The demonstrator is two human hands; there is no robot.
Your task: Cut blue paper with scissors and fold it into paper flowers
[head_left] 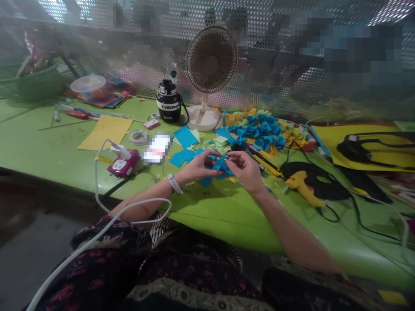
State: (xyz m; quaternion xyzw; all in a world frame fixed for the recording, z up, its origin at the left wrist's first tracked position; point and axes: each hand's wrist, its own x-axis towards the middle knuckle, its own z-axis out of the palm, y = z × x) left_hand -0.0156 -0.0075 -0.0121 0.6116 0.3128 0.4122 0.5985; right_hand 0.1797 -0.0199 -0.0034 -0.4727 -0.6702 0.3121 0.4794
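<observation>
My left hand (198, 167) and my right hand (245, 169) meet over the green table (58, 147), both with fingers pinched on a folded blue paper piece (221, 166) held between them. A white band sits on my left wrist. Flat blue paper squares (184, 137) lie just beyond my hands. A heap of finished blue paper flowers (259, 129) mixed with yellow and green ones lies farther back to the right.
A yellow glue gun (303, 183) with black cable lies right of my hands. A small fan (210, 69), a black jug (168, 103), a tape roll (138, 137), a pink power strip (123, 164) with white cable and a yellow sheet (105, 131) stand behind and left.
</observation>
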